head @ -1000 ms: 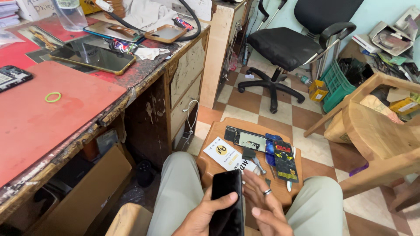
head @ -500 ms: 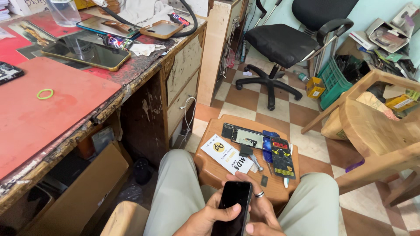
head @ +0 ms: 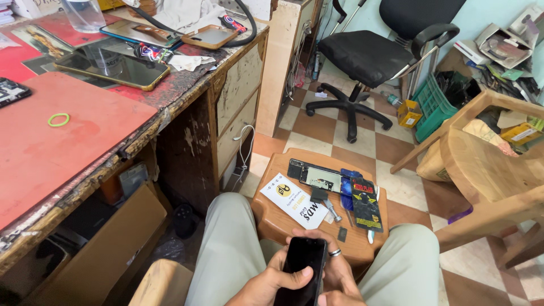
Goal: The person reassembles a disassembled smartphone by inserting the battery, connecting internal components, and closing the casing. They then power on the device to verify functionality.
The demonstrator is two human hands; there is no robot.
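Head view, bottom centre: both hands on a black smartphone (head: 303, 269), held upright-ish betw. the knees, dark screen up. Left hand (head: 271, 282) wraps the phone's left edge, thumb across lower screen, fingers clamped on it. Right hand (head: 340, 272) cups the right edge from behind, closed on the phone; ring (head: 335, 253) on one finger.

Just above the hands, centre frame: small round wooden stool (head: 283, 221) as work surface. On it: white printed card (head: 294, 199) at left; opened phone chassis (head: 315, 177) w/ internals showing, at the far edge; blue-and-black packet (head: 362, 201) at right; small metal tool (head: 330, 208) beside the card. All near one another, some overlapping.

Left half: red-topped desk (head: 85, 141), green rubber band (head: 58, 119) lying on it, large dark tablet (head: 113, 68) further up. Upper centre-right: black office chair (head: 371, 54). Right edge: wooden chair (head: 481, 164).
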